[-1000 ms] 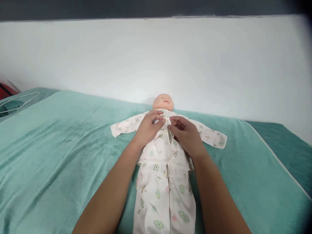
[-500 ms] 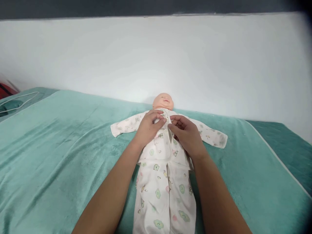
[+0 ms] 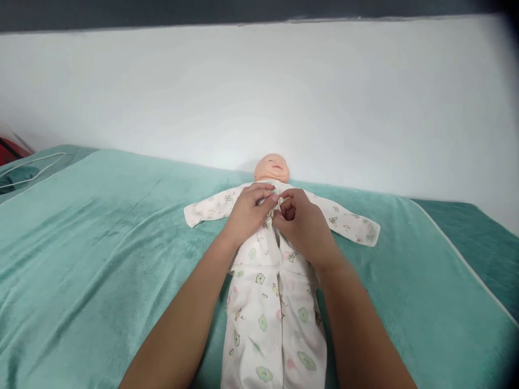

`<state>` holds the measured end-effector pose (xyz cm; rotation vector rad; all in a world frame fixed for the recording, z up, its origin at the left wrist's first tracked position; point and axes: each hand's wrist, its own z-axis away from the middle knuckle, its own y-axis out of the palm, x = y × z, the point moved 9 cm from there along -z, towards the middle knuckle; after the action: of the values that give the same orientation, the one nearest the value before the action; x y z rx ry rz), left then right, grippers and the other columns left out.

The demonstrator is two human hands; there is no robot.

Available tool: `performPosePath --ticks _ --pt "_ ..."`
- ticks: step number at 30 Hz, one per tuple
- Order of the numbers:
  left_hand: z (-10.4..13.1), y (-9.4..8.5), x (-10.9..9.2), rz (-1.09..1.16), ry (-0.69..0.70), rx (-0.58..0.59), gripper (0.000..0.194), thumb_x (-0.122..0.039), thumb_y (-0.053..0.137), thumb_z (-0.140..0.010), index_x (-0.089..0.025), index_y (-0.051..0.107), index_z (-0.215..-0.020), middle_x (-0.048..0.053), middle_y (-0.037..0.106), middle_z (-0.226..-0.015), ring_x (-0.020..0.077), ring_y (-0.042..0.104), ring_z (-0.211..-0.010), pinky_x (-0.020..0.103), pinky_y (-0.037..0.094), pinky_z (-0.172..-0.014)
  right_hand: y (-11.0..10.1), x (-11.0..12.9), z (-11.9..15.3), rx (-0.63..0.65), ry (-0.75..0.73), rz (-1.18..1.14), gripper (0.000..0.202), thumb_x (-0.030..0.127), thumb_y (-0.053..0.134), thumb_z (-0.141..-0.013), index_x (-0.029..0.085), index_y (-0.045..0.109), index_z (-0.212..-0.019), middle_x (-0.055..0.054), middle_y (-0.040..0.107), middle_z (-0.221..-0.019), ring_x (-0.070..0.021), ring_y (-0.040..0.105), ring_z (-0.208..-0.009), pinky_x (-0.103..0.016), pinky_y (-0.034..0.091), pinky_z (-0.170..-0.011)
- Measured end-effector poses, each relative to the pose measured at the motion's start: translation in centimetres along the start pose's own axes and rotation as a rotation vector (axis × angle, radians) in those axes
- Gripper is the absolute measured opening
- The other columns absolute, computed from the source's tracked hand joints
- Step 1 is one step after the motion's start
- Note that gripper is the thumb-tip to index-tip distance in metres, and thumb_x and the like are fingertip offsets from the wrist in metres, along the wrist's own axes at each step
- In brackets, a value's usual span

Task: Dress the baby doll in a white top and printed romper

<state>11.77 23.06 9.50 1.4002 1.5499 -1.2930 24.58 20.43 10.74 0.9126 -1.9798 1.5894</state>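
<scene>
A baby doll (image 3: 271, 166) lies on its back, head toward the wall, dressed in a white baby top (image 3: 255, 251) printed with small green and pink animals. Its sleeves stretch out to both sides. At the upper chest, my left hand (image 3: 250, 212) pinches the front edge of the top near the neckline. Right beside it, my right hand (image 3: 302, 221) has its fingers curled and pinched on the other front edge. Below the hands the front opening shows a gap. Matching white trousers (image 3: 263, 329) cover the doll's lower body. The fastening between my fingertips is too small to make out.
The doll rests on a green plush cover (image 3: 121, 237) with some creases. A white wall (image 3: 259, 97) rises directly behind the doll's head. At the far left are a white cord (image 3: 36, 162) and a red object (image 3: 12, 151).
My right hand has moved slightly left and its fingers have curled in closer to my left fingertips. The top's front edges are drawn nearer together. My left hand has barely moved.
</scene>
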Motion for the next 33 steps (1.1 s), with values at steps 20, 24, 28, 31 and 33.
performPosePath --ticks 20,24,28,31,33 --pt "0.3 -0.3 0.4 0.063 -0.011 -0.024 0.022 -0.019 0.06 -0.084 -0.026 0.068 -0.104 0.002 0.066 -0.123 0.0211 0.06 -0.117 0.036 0.047 -0.103 0.4 -0.6 0.3 0.124 0.035 -0.123 0.061 0.026 0.058 -0.081 0.026 0.043 -0.14 0.003 0.061 -0.082 -0.0151 0.057 -0.072 -0.028 0.046 -0.067" --pt "0.5 -0.3 0.0 0.011 0.035 -0.028 0.023 -0.018 0.057 -0.086 -0.026 0.075 -0.099 0.003 0.063 -0.129 0.0215 0.056 -0.125 0.037 0.043 -0.11 0.0 -0.3 1.0 0.104 0.083 -0.085 0.049 0.028 0.058 -0.08 0.025 0.044 -0.127 0.002 0.062 -0.083 -0.0165 0.06 -0.072 -0.028 0.045 -0.064" --pt "0.6 0.2 -0.6 -0.169 0.124 -0.002 0.033 -0.019 0.051 -0.09 -0.026 0.071 -0.116 0.004 0.06 -0.139 0.0219 0.05 -0.134 0.041 0.037 -0.117 -0.5 0.0 2.6 0.103 0.214 0.104 0.021 0.028 0.054 -0.082 0.024 0.043 -0.099 0.001 0.061 -0.073 -0.0176 0.056 -0.06 -0.029 0.037 -0.055" --pt "0.7 0.8 -1.0 -0.352 0.239 0.034 0.045 -0.016 0.044 -0.092 -0.026 0.061 -0.132 0.002 0.048 -0.154 0.0234 0.033 -0.148 0.047 0.027 -0.122 -0.4 0.6 3.4 0.103 0.213 0.239 0.008 0.024 0.048 -0.081 0.025 0.04 -0.082 -0.001 0.06 -0.074 -0.0174 0.051 -0.059 -0.03 0.032 -0.055" --pt "0.7 1.1 -1.0 -0.428 0.288 0.059 0.051 -0.015 0.041 -0.091 -0.028 0.055 -0.139 -0.001 0.038 -0.16 0.0247 0.02 -0.153 0.05 0.023 -0.123 -0.4 0.9 3.4 0.084 0.167 0.265 0.007 0.022 0.046 -0.081 0.024 0.041 -0.077 -0.002 0.061 -0.077 -0.0172 0.05 -0.062 -0.03 0.031 -0.056"
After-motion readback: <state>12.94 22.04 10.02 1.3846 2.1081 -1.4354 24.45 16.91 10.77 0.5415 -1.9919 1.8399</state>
